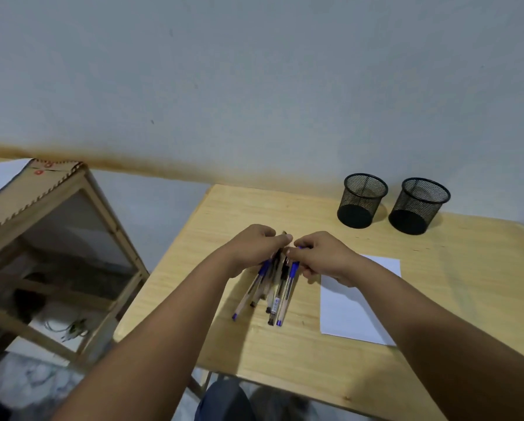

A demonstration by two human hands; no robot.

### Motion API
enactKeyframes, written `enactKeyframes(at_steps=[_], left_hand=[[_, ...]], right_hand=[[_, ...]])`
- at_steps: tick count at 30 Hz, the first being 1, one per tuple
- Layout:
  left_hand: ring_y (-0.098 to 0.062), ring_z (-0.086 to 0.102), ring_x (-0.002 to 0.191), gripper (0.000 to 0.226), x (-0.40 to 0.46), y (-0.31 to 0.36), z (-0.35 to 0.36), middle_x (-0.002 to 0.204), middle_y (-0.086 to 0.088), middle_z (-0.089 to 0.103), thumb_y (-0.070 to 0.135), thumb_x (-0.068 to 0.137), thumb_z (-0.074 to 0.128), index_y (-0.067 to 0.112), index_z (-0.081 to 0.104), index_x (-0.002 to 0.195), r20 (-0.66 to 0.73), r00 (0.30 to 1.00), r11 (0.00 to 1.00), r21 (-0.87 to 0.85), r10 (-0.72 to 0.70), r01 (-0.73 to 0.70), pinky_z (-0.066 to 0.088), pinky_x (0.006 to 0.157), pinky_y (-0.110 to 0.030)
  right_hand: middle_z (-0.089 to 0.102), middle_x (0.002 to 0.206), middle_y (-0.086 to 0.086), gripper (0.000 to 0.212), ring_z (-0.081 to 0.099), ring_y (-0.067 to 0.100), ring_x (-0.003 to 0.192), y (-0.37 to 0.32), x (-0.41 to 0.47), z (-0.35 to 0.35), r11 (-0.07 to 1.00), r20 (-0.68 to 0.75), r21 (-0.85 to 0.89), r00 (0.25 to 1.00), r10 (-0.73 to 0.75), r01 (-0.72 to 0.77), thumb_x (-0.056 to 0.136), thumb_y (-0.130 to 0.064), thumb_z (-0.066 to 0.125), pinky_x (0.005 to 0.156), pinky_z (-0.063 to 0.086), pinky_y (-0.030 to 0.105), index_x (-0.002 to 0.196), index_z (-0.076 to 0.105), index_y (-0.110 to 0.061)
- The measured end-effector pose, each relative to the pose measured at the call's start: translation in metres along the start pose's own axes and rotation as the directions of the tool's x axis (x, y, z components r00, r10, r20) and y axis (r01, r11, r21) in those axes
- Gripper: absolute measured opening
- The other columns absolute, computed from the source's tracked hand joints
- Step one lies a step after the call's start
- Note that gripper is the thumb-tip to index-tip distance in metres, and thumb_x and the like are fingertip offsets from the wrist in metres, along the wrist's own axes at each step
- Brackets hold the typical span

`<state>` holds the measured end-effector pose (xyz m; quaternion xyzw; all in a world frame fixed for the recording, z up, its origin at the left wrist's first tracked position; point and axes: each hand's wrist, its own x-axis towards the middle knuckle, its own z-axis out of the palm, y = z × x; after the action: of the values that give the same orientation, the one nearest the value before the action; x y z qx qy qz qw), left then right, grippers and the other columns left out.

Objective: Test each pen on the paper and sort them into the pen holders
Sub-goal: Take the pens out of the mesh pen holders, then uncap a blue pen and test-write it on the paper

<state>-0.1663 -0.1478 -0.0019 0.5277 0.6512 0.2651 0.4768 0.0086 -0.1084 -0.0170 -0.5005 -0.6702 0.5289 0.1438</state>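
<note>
A bundle of several clear pens (272, 294) with blue and black caps lies fanned out on the wooden table (285, 354), tips pointing toward me. My left hand (253, 252) grips the far ends of the bundle from the left. My right hand (324, 258) pinches a blue-capped pen (288, 294) at the bundle's right side. A white sheet of paper (356, 308) lies just right of the pens, partly under my right hand. Two black mesh pen holders, one on the left (361, 200) and one on the right (417, 205), stand empty at the back right.
A wooden frame shelf (57, 238) with a paper on top stands left of the table, separated by a gap. A pale wall runs right behind the table. My knees (224, 402) show below the table's near edge.
</note>
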Motion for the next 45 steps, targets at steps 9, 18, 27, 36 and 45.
enactKeyframes(at_steps=[9,18,27,36,45], left_hand=[[-0.013,0.051,0.122,0.052,-0.024,-0.015,-0.007,0.142,0.002,0.052,0.045,0.094,0.058,0.016,0.053,0.137,-0.15,0.986,0.991,0.117,0.079,-0.062,0.04,0.104,-0.034],[-0.015,0.054,0.107,0.043,-0.055,-0.067,-0.023,0.136,0.001,0.054,0.032,0.093,0.061,0.022,0.056,0.134,-0.428,0.894,0.919,0.39,0.134,0.049,0.04,0.088,-0.025],[-0.023,0.056,0.101,0.027,-0.071,-0.096,-0.035,0.114,-0.001,0.06,0.035,0.092,0.057,0.023,0.069,0.114,-0.509,0.858,0.817,0.524,0.073,0.241,0.047,0.078,-0.032],[-0.015,0.058,0.073,0.018,-0.085,-0.095,-0.028,0.084,0.003,0.066,0.025,0.09,0.058,0.023,0.076,0.09,-0.507,0.836,0.815,0.563,0.211,0.136,0.052,0.064,-0.035],[-0.008,0.055,0.082,0.015,-0.09,-0.058,-0.027,0.085,0.013,0.063,0.036,0.088,0.065,0.025,0.075,0.091,-0.587,0.649,0.843,0.511,0.484,-0.167,0.043,0.069,-0.021]], right_hand=[[0.066,0.117,0.001,0.033,0.07,0.025,0.09,0.004,-0.009,-0.007,0.974,-0.158,-0.197,0.978,-0.14,0.108,0.09,-0.029,0.067,0.083,0.057,0.04,0.122,0.063,-0.018],[0.068,0.104,-0.004,0.024,0.065,0.016,0.095,-0.012,0.002,0.022,0.891,-0.057,-0.398,0.964,-0.261,0.218,0.093,-0.016,0.055,0.078,0.051,0.027,0.112,0.068,-0.018],[0.064,0.119,0.002,0.029,0.06,0.025,0.104,-0.035,0.033,0.083,0.66,0.124,-0.671,0.929,-0.349,0.338,0.094,-0.018,0.055,0.085,0.053,0.041,0.12,0.066,-0.022],[0.058,0.105,-0.003,0.018,0.051,0.025,0.1,-0.036,0.035,0.1,0.316,0.209,-0.846,0.812,-0.545,0.43,0.096,-0.031,0.059,0.074,0.041,0.038,0.111,0.069,-0.032],[0.065,0.095,-0.001,0.016,0.059,0.025,0.087,-0.034,0.012,0.051,0.391,0.034,-0.805,0.693,-0.72,0.446,0.094,-0.022,0.062,0.067,0.044,0.037,0.105,0.073,-0.024]])
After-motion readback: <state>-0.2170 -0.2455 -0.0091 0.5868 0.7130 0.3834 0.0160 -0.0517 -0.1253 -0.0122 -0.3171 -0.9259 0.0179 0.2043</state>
